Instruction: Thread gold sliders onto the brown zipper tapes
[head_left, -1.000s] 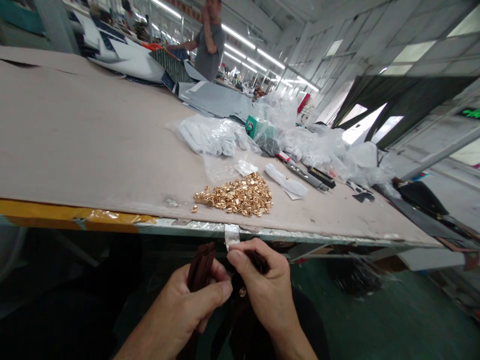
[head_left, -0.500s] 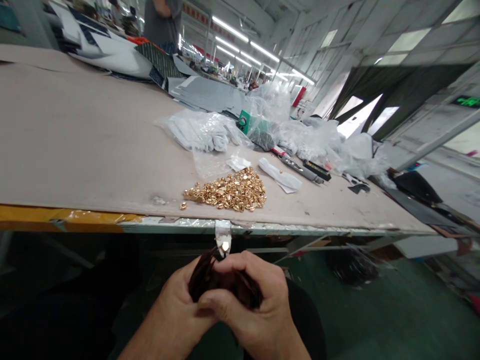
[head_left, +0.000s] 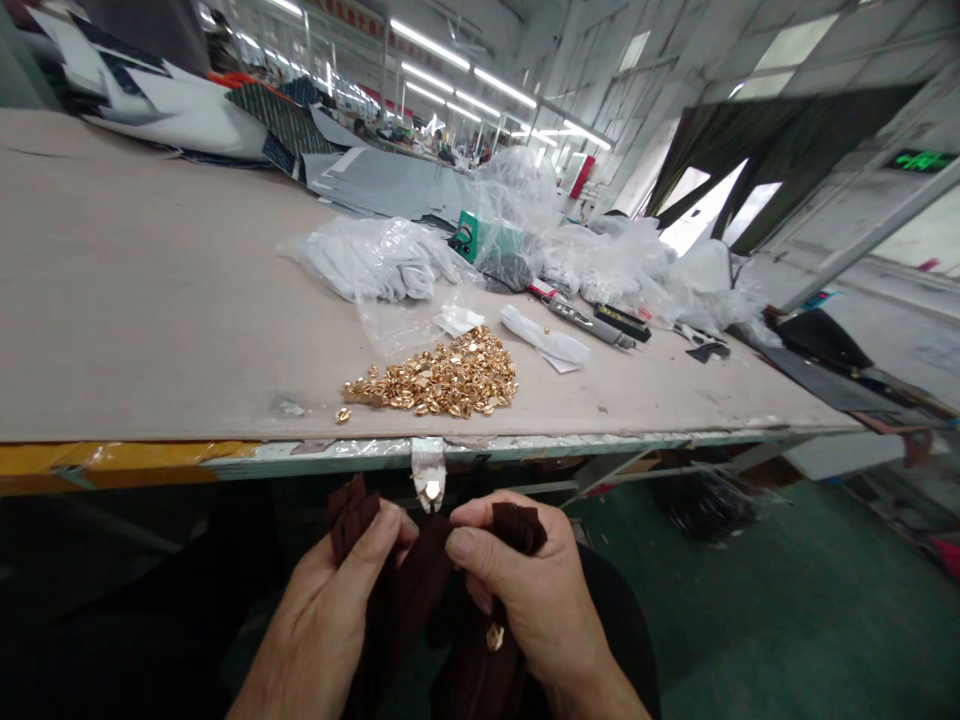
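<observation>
Dark brown fabric point(head_left: 409, 590) hangs between my two hands, below the table's front edge. My left hand point(head_left: 330, 590) is closed on its left part, thumb on top, with a folded bit standing above the fingers. My right hand point(head_left: 529, 580) pinches the right part, and another fold pokes out over its knuckles. A small gold metal piece point(head_left: 495, 637) shows on the fabric under my right hand. Just beyond my fingers, a pale clip-like holder point(head_left: 429, 465) on the table edge bears a shiny gold piece point(head_left: 433, 489) at its tip.
A pile of small gold pieces point(head_left: 450, 375) lies near the edge of the table point(head_left: 150, 300). Behind are a plastic bag point(head_left: 375, 260), a white paper strip point(head_left: 546, 338), a grey pen-like tool point(head_left: 589, 322) and a green box point(head_left: 487, 237). A black bag point(head_left: 705, 505) sits on the floor.
My hands have moved apart from each other, and the bunched fabric is now spread and hanging between them. The gold piece on the fabric has come into sight. The view has shifted slightly.
</observation>
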